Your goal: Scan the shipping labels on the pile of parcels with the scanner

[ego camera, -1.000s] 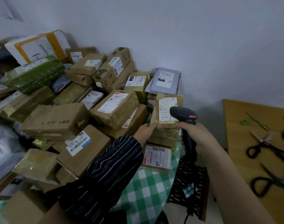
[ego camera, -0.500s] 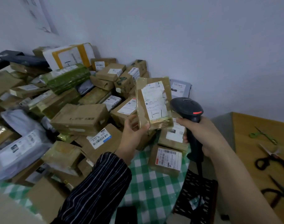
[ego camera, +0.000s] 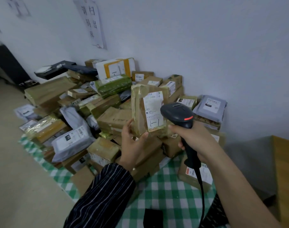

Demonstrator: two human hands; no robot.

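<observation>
Head view, nearest me: my striped sleeve [ego camera: 104, 195] on the left and my bare forearm on the right reach out over the green checked cloth [ego camera: 165, 186]. My right hand [ego camera: 194, 139] is wrapped round the grip of the black scanner [ego camera: 178, 114], whose cable [ego camera: 202, 191] trails down toward me. My left hand [ego camera: 132, 142] grasps the lower end of a tan taped parcel [ego camera: 140, 116], held upright above the pile. Its white shipping label [ego camera: 152, 111] faces me, and the scanner's head overlaps its right edge. Beyond, the pile of parcels [ego camera: 74, 104] spreads left and back to the wall [ego camera: 206, 46], with a grey mailer [ego camera: 209, 107] at its far right. A paper sign [ego camera: 91, 22] hangs on the wall.
</observation>
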